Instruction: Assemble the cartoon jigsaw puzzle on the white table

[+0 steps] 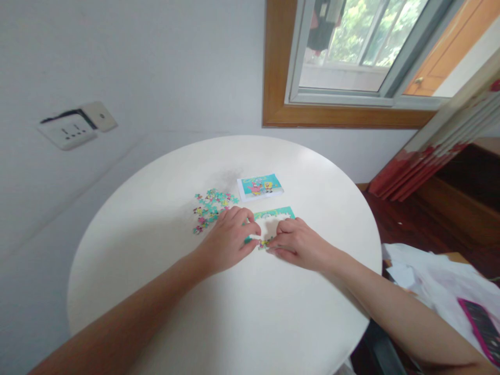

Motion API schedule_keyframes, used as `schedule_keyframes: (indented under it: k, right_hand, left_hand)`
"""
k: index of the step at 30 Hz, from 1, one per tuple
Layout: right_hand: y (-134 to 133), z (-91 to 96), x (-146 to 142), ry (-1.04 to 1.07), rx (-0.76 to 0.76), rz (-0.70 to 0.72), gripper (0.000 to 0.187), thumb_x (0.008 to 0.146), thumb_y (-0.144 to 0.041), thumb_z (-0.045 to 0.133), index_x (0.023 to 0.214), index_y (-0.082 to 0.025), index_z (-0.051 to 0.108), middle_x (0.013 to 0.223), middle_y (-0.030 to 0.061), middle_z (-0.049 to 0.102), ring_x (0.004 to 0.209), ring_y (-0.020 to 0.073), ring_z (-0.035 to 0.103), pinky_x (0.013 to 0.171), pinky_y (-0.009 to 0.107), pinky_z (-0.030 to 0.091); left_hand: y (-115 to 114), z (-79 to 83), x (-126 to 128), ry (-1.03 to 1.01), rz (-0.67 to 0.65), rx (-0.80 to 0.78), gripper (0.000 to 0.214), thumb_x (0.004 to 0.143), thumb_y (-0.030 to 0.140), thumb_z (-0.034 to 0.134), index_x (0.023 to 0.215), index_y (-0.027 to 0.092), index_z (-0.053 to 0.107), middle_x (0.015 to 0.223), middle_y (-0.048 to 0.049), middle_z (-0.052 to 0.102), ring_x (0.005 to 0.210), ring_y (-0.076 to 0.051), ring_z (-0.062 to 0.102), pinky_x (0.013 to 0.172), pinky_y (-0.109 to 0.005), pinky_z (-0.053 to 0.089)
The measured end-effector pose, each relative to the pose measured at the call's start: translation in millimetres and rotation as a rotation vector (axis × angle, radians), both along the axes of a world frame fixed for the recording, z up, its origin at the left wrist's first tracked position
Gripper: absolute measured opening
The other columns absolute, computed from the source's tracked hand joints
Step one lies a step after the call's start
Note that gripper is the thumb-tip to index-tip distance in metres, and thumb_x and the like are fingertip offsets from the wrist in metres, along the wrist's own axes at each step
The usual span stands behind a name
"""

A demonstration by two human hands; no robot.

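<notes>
On a round white table (164, 291), my left hand (230, 237) and my right hand (299, 242) meet over a partly built jigsaw frame (273, 214) with a teal border. Both hands have their fingers curled and pinched on small puzzle pieces (264, 243) between them at the frame's near edge. A loose heap of teal and pink puzzle pieces (211, 207) lies just left of my left hand. The cartoon reference picture card (260, 186) rests beyond the frame.
A wall socket (74, 127) sits on the white wall at left. A wood-framed window (351, 67) is behind the table. Red-edged boards (433, 161) lean at right; white cloth (437, 286) and a pink-edged phone (482, 328) lie at lower right.
</notes>
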State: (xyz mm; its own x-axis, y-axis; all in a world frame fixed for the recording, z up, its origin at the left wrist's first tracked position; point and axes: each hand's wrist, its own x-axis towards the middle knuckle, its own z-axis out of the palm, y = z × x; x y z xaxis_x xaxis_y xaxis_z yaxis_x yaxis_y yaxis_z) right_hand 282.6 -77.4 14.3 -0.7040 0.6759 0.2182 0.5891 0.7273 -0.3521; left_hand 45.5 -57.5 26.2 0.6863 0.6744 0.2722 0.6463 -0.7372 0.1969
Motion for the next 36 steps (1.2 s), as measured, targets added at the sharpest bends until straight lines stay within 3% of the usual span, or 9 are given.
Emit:
schedule_keyframes:
  k: [8,19,28,32,36]
  right_hand:
    - [0.2,0.4,-0.4,0.008,0.004,0.001,0.017,0.091,-0.028,0.06,0.101,-0.024,0.074,0.088,0.0044,0.06,0.089,0.0183,0.056,0.081,0.033,0.037]
    - [2.2,-2.1,0.4,0.011,0.008,0.022,0.017,0.09,-0.024,0.06,0.1,-0.024,0.074,0.088,0.0046,0.06,0.088,0.0182,0.056,0.082,0.033,0.037]
    - [3.5,-3.6,0.8,0.069,0.034,0.058,0.021,0.087,-0.018,0.06,0.102,-0.024,0.073,0.086,0.0044,0.059,0.085,0.0174,0.057,0.08,0.032,0.039]
    - [7.8,-0.2,4.7,0.168,0.045,0.007,0.025,0.086,-0.014,0.057,0.106,-0.022,0.071,0.088,0.0053,0.061,0.084,0.0173,0.058,0.078,0.031,0.041]
    - [15.5,7.8,21.5,0.198,0.01,-0.114,0.029,0.085,-0.009,0.052,0.107,-0.019,0.07,0.09,0.0079,0.06,0.085,0.0187,0.058,0.077,0.032,0.045]
  left_hand:
    - [0.5,-5.1,-0.7,-0.006,-0.038,-0.053,0.009,0.085,0.026,0.064,0.092,0.025,0.068,0.104,-0.0048,0.056,0.104,-0.025,0.049,0.095,-0.043,0.035]
    - [-4.9,-3.6,4.6,-0.001,0.021,-0.061,0.007,0.083,0.024,0.066,0.089,0.024,0.067,0.104,-0.0045,0.057,0.107,-0.026,0.049,0.095,-0.044,0.035]
    - [4.1,-6.4,-2.7,-0.105,-0.011,-0.069,0.012,0.088,0.022,0.058,0.087,0.023,0.07,0.101,-0.0053,0.056,0.102,-0.024,0.049,0.093,-0.04,0.037]
    - [9.0,-3.9,-9.7,-0.126,-0.008,-0.068,0.016,0.084,0.018,0.059,0.096,0.023,0.068,0.102,-0.0057,0.054,0.102,-0.024,0.049,0.093,-0.039,0.038]
    - [9.7,-0.7,-14.7,-0.049,-0.041,-0.083,0.021,0.08,0.012,0.058,0.093,0.024,0.069,0.102,-0.0058,0.055,0.103,-0.025,0.048,0.094,-0.041,0.036]
